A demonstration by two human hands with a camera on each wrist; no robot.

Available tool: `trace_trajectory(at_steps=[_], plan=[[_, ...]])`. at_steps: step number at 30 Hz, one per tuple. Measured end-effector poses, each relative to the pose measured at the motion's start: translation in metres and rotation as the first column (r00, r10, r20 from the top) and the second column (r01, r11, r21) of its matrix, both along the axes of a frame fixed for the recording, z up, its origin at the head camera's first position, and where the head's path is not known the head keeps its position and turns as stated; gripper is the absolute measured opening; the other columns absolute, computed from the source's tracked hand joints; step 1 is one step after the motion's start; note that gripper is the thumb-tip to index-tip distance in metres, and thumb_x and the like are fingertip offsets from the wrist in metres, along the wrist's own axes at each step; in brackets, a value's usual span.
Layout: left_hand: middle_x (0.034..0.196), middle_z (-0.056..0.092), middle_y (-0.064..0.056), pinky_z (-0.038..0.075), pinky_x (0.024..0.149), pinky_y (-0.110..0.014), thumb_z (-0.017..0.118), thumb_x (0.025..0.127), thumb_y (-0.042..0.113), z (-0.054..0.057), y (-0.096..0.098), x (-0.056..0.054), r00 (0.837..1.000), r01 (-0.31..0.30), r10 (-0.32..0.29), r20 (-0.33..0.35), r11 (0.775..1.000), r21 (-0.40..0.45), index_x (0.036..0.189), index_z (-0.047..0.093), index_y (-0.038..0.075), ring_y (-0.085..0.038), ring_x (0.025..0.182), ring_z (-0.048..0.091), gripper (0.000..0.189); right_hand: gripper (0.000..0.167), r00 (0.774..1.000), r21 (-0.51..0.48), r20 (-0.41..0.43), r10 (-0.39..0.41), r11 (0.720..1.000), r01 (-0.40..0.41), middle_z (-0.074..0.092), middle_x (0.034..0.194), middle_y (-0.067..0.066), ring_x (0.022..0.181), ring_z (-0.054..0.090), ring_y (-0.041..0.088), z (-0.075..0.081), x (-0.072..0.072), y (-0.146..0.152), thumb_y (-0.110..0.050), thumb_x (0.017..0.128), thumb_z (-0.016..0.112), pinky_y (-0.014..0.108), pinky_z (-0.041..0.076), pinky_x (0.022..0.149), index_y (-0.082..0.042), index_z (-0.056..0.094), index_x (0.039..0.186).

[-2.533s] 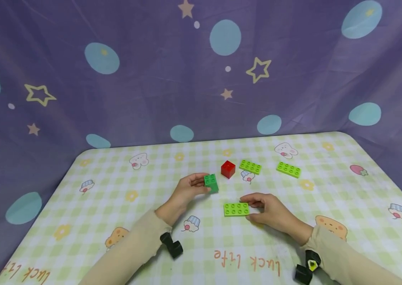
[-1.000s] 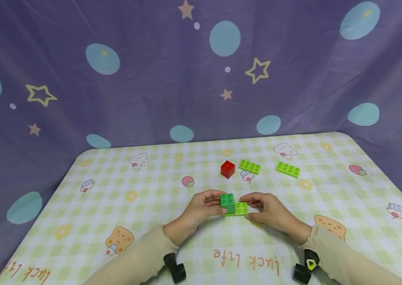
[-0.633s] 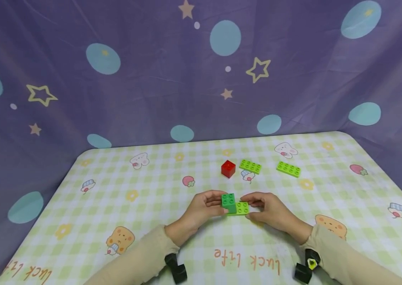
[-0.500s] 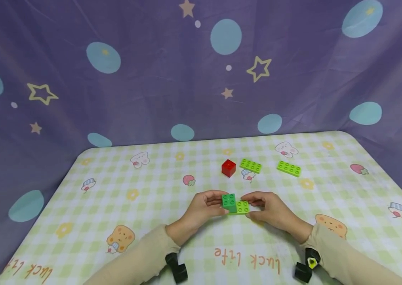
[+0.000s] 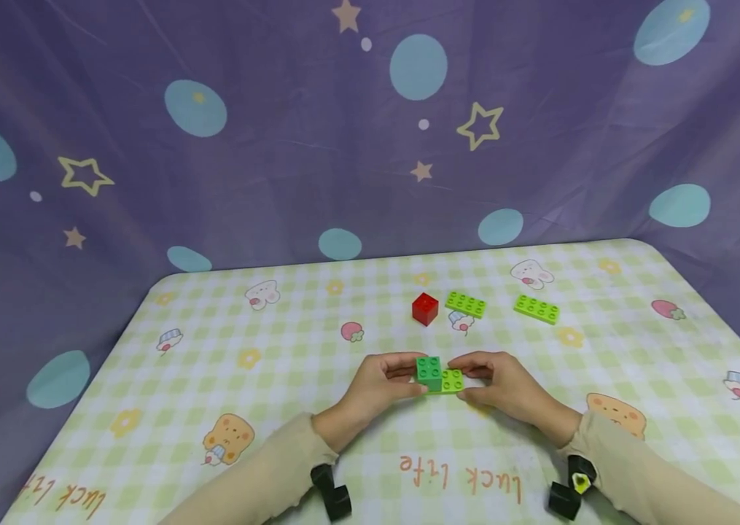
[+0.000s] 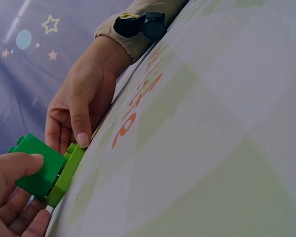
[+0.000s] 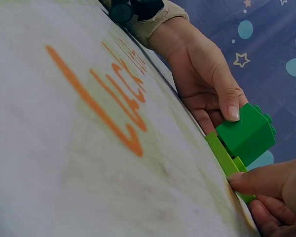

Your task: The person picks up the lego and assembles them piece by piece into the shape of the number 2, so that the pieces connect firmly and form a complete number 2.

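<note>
My left hand (image 5: pixel 372 384) pinches a green building block (image 5: pixel 429 374) with two-by-two studs between thumb and fingers. That block sits upright over the left half of a flat lime-green studded plate (image 5: pixel 453 380), with a thin gap between the two visible in the left wrist view. At the plate's right end, my right hand (image 5: pixel 506 385) grips it between thumb and fingers, holding it on the table. In the right wrist view, the thumb (image 7: pixel 256 180) presses the plate's near side, while the left thumb lies on the green block (image 7: pixel 249 133).
Behind the hands stand a red block (image 5: pixel 425 309) and two more lime-green plates, one beside it (image 5: pixel 466 304) and another farther right (image 5: pixel 536 309). A checked, printed cloth (image 5: pixel 278 394) covers the table. A purple curtain (image 5: pixel 265 182) hangs behind.
My left hand has brought the green block right and nearer, from beside the red block onto the lime-green plate's left half. The right hand has kept its grip on the plate.
</note>
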State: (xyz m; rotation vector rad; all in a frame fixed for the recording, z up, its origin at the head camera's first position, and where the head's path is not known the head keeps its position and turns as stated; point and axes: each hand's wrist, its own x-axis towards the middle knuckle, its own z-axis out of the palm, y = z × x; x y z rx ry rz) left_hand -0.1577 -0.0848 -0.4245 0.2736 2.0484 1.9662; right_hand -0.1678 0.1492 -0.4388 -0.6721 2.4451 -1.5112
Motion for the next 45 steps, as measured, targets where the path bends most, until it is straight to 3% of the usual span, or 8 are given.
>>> trace_trajectory(at_steps=[14, 31, 45], plan=[[0.114, 0.066, -0.016, 0.051, 0.088, -0.029, 0.076, 0.074, -0.003, -0.0051, 0.0001, -0.0034, 0.998, 0.003, -0.007, -0.061, 0.998, -0.069, 0.113, 0.066, -0.004, -0.021, 0.104, 0.064, 0.040, 0.037, 1.000, -0.008, 0.011, -0.009, 1.000, 0.009, 0.066, 0.114, 0.010, 0.099, 0.063, 0.019, 0.0014, 0.0010, 0.0006, -0.010, 0.078, 0.076, 0.025, 0.051, 0.084, -0.004, 0.066, 0.113], [0.113, 0.067, -0.015, 0.050, 0.089, -0.028, 0.077, 0.076, 0.003, -0.0077, -0.0015, -0.0048, 0.995, 0.036, -0.046, -0.084, 0.993, -0.116, 0.115, 0.065, -0.003, -0.018, 0.103, 0.064, 0.041, 0.038, 1.000, -0.004, 0.010, -0.005, 1.000, 0.005, 0.066, 0.115, 0.009, 0.099, 0.063, 0.019, 0.0017, 0.0004, 0.0009, -0.012, 0.078, 0.076, 0.025, 0.051, 0.084, -0.005, 0.066, 0.114], [0.115, 0.065, -0.015, 0.052, 0.084, -0.025, 0.075, 0.077, 0.001, -0.0064, -0.0006, -0.0044, 0.998, 0.050, -0.054, -0.040, 0.995, -0.083, 0.116, 0.065, -0.003, -0.018, 0.100, 0.065, 0.040, 0.038, 1.000, -0.010, 0.009, 0.007, 1.000, -0.006, 0.065, 0.115, 0.010, 0.101, 0.063, 0.020, 0.0032, 0.0008, 0.0007, -0.012, 0.078, 0.076, 0.026, 0.051, 0.086, -0.005, 0.066, 0.114]])
